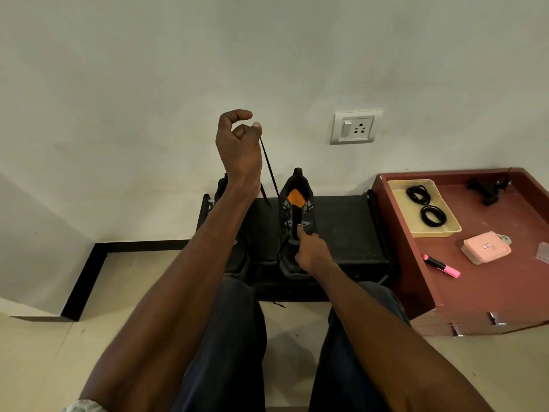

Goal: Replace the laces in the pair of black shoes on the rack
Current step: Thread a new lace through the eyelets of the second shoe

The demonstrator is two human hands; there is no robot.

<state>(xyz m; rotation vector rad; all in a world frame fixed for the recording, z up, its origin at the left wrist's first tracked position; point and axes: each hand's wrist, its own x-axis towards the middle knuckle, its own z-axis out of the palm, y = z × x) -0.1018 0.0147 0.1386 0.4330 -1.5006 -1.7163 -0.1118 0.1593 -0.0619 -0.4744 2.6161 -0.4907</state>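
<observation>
Now taut black lace (pixel 269 171), orange-lined shoe (pixel 297 221)

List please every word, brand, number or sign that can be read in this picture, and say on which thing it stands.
No text can be read in this picture.
Pink box: a small mark on its lid, too small to read.
Black shoe: a small light mark by the eyelets, too blurred to read.
Pink highlighter: no print can be seen.
Wall socket: no lettering can be seen.
</observation>
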